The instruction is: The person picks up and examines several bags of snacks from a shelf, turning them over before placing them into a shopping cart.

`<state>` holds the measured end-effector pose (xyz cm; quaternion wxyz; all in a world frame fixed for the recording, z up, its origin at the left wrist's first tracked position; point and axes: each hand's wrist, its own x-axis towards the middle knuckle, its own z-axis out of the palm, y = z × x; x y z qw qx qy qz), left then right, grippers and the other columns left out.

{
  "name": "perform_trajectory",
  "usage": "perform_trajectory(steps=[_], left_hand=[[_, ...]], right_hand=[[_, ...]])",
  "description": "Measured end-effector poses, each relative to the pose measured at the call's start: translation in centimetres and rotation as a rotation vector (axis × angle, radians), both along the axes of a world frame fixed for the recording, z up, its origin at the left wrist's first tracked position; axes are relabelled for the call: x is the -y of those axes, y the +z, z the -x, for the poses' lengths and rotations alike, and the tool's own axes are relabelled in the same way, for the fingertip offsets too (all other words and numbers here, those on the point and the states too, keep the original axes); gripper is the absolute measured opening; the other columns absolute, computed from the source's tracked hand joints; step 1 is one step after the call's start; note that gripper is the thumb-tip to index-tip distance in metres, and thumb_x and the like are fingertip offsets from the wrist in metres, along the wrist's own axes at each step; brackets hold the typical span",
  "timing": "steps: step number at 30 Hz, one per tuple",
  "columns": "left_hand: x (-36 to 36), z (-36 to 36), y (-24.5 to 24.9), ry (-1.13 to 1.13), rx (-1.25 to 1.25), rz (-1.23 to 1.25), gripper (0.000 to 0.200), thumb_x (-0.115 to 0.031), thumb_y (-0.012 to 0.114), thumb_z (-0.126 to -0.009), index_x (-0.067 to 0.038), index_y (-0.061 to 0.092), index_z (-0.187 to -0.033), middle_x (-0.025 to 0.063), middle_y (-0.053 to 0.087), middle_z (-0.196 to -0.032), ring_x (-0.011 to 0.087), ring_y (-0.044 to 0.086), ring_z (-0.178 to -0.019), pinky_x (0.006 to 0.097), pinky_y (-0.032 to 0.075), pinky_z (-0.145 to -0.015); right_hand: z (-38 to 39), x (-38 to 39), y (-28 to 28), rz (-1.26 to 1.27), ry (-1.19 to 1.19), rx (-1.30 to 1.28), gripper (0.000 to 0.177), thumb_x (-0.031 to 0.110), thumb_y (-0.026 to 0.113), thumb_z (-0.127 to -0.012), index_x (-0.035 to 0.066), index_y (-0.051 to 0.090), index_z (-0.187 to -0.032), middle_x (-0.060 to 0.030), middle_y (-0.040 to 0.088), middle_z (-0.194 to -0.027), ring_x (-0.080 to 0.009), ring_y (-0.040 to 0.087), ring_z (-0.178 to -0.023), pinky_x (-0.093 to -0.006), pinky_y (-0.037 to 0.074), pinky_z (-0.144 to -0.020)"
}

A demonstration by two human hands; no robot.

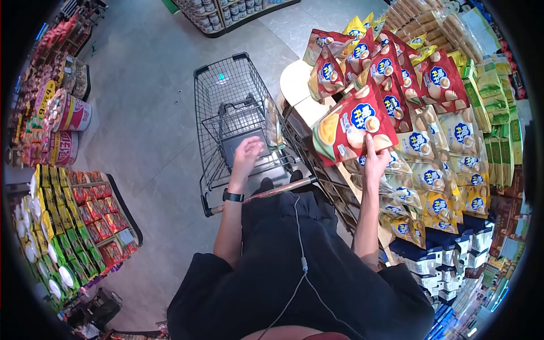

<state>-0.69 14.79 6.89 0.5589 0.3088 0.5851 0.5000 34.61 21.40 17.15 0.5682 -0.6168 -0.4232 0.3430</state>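
Right grip (376, 162) was clamped on the red bag's (352, 126) lower edge, presumably keeping its front readable; left grip (248, 154) was apart.

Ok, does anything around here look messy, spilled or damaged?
The red bags on the stand lean at uneven angles, less tidy than the pale bags below. I see no spill or tear; the held bag in your right hand looks whole, though small damage wouldn't show.

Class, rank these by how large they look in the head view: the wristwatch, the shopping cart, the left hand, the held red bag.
Largest to smallest:
shopping cart
held red bag
left hand
wristwatch
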Motion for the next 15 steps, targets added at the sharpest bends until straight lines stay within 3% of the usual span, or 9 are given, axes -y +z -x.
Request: perform_trajectory(steps=[2,4,9,15], left_hand=[[0.8,0.7,-0.8,0.009,-0.019,0.039,0.034,-0.019,0.064,-0.097,-0.002,0.059,-0.126,0.0065,0.072,-0.109,0.0116,0.068,-0.095,0.0227,0.05,-0.074],[1.2,0.8,-0.5,0.016,-0.023,0.115,0.035,-0.021,0.063,-0.097,-0.003,0.058,-0.127,0.0072,0.071,-0.112,0.0118,0.067,-0.096,0.0239,0.05,-0.074],[2.2,0.3,-0.5,0.029,-0.035,0.136,0.034,-0.022,0.061,-0.1,-0.004,0.057,-0.129,0.0072,0.07,-0.114,0.0126,0.067,-0.096,0.0258,0.052,-0.076],[3.1,-1.0,-1.0,0.05,-0.048,0.156,0.036,-0.022,0.061,-0.1,-0.004,0.056,-0.13,0.0071,0.07,-0.114,0.0129,0.067,-0.096,0.0251,0.052,-0.076]], right_hand=[[-0.6,-1.5,-3.1,0.05,0.018,-0.096,0.02,0.016,0.074,-0.092,-0.002,0.07,-0.1,-0.003,0.07,-0.092,-0.0086,0.063,-0.08,-0.0256,0.05,-0.074],[-0.3,-3.0,-5.1,0.104,0.017,-0.028,0.02,0.016,0.074,-0.092,-0.002,0.072,-0.1,-0.0028,0.071,-0.092,-0.0086,0.062,-0.082,-0.0271,0.05,-0.075],[1.0,-7.0,-8.0,0.014,0.067,0.01,0.018,0.017,0.075,-0.091,0.0,0.072,-0.098,-0.0002,0.07,-0.09,-0.0073,0.06,-0.079,-0.027,0.048,-0.073],[2.3,-9.6,-7.0,0.014,0.151,0.0,0.014,0.014,0.072,-0.093,0.001,0.071,-0.098,-0.0001,0.07,-0.091,-0.008,0.061,-0.081,-0.0263,0.048,-0.075]])
